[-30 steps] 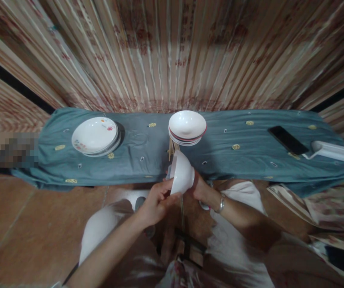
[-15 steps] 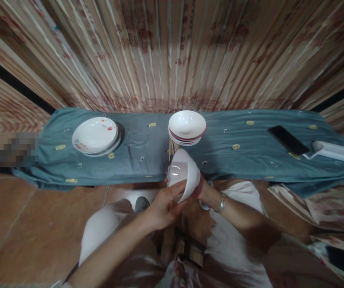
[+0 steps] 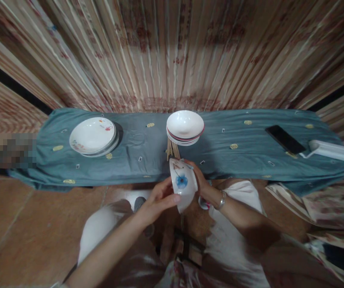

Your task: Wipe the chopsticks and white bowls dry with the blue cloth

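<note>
Between my hands, just past the table's near edge, is a white bowl tipped on its side, a blue flower showing on its outer wall. My left hand grips it from the left, thumb on the outside and fingers partly hidden inside the bowl. On the far right side, my right hand is wrapped round the bowl near its base; some fingers are out of sight. Beyond it stands a stack of bowls, with several chopsticks sticking out from beneath toward me.
At the left of the teal tablecloth sits a stack of floral plates. A black phone and a white elongated object lie at the right. A pleated curtain hangs behind the table.
The bowl has been turned in my hands: its inside faced me before, now its flowered outer wall does. My left hand has shifted slightly left; the stacks stay put.
</note>
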{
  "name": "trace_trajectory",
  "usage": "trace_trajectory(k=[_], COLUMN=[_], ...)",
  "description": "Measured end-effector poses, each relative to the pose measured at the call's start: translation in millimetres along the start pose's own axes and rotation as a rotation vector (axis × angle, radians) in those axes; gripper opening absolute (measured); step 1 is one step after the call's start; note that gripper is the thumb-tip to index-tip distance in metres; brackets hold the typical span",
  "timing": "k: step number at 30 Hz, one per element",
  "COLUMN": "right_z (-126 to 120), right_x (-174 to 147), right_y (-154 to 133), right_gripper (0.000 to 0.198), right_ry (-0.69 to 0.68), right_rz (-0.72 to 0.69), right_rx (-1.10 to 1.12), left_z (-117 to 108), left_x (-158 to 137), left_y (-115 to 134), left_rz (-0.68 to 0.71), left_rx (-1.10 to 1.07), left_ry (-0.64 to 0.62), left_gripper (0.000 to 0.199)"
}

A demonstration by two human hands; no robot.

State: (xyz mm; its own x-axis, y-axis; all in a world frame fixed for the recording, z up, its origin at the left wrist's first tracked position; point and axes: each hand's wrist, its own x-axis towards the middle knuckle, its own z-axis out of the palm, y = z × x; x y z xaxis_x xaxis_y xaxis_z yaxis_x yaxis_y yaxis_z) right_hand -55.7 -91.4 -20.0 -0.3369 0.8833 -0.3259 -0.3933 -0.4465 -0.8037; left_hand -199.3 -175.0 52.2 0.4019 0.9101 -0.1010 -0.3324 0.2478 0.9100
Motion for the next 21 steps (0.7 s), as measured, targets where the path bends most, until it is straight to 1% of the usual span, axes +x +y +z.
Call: trace_trajectory(k=[1,3,6,8,11,16,18,21], right_z=[0,-2,-7,-8,-8,-3,-3,-3], right_x=[0,-1,-3,-4,-6,-14,-19,-28], right_y=[-1,-3,-6,-9,-18,-35,-39,-41], right_gripper=[0.030,0.029,0.031,0.031,0.031,0.036,0.038,0.040], right_ry=[0.009,0.008,-0.044,-0.075,-0.116,-0.158,-0.205,-0.284], right_rz=[-0.008,-0.078,-0.203,-0.253,-0.309,-0.356,-0.414,-0.554], right_rx=[-0.002,-0.072,-0.222,-0.305,-0.425,-0.609,-0.700,-0.838], left_z=[-1,-2,-4,-4,-4,-4,-4,-5], left_x=[0,0,-1,-1,-1,0,0,0], left_y=[0,1,0,0,0,1,1,2], left_rz=[-0.012,-0.050,-0.093,-0.113,-0.139,-0.133,-0.130,-0.129], left_rx=[-0.010,-0.017,-0.013,-0.015,-0.021,0.021,0.049,0.088], left_ry=[0.027,0.071,0.122,0.139,0.123,0.095,0.087,0.076], left_gripper=[0.061,0.054,0.043,0.036,0.032,0.033,0.033,0.032])
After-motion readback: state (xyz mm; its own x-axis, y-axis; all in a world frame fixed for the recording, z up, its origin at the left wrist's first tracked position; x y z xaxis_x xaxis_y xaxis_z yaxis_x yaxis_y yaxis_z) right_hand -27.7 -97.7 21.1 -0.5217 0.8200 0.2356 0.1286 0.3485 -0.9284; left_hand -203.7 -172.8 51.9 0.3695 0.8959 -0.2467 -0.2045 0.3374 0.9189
